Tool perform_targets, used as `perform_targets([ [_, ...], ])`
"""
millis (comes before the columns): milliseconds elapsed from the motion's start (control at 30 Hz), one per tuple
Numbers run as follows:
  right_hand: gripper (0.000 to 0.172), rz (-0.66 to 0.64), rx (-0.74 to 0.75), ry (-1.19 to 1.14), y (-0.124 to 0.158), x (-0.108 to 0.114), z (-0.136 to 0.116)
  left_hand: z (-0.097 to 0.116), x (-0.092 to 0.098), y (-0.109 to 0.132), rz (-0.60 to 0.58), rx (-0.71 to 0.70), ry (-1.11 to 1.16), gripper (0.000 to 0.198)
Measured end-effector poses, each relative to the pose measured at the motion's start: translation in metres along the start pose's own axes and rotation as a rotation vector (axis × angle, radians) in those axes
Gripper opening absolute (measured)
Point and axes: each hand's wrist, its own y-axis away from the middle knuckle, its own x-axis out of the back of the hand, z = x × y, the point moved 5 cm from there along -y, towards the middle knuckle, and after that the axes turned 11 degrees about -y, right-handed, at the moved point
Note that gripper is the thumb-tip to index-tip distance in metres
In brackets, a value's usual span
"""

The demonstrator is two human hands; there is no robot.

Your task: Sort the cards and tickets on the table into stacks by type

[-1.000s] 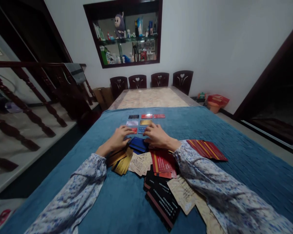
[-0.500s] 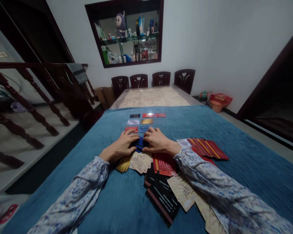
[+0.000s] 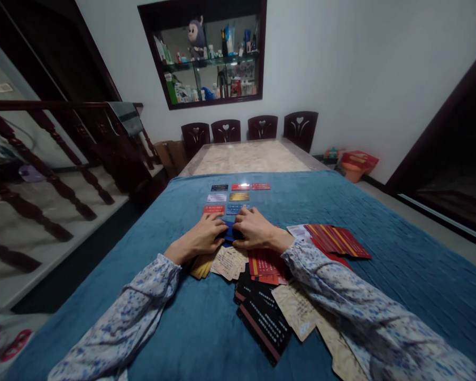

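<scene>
Between my hands are dark blue cards (image 3: 230,231), partly hidden by my fingers. My left hand (image 3: 204,234) grips them from the left, and my right hand (image 3: 257,228) from the right, with fingers bent over the ends. Just beyond lie a red card (image 3: 213,210) and a light blue card (image 3: 235,209), the latter partly covered by my right fingertips. Nearer to me are fanned yellow cards (image 3: 201,267), cream cards (image 3: 227,263) and red cards (image 3: 264,264), the last partly under my right wrist. Black cards (image 3: 265,328) spread out below them.
Farther off, a white card (image 3: 216,198), a gold card (image 3: 238,197), a black card (image 3: 219,188) and two red ones lie in rows on the blue cloth (image 3: 174,328). Fanned red cards (image 3: 337,241) lie at right, beige cards (image 3: 297,312) under my right forearm. Chairs (image 3: 262,127) stand behind the table.
My left hand has shifted very slightly to the right, closer to my right hand. The blue cards between them look more level; the laid-out cards have stayed in place.
</scene>
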Motion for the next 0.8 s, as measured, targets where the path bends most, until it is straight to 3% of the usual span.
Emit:
perform_targets([
  [467,0.028,0.02,0.07,0.009,-0.002,-0.002,-0.004,0.013,0.001,-0.005,0.041,-0.125,-0.144,0.018],
  [800,0.027,0.043,0.066,-0.008,0.001,0.001,0.001,0.004,0.003,0.0,0.074,-0.112,0.013,0.012],
])
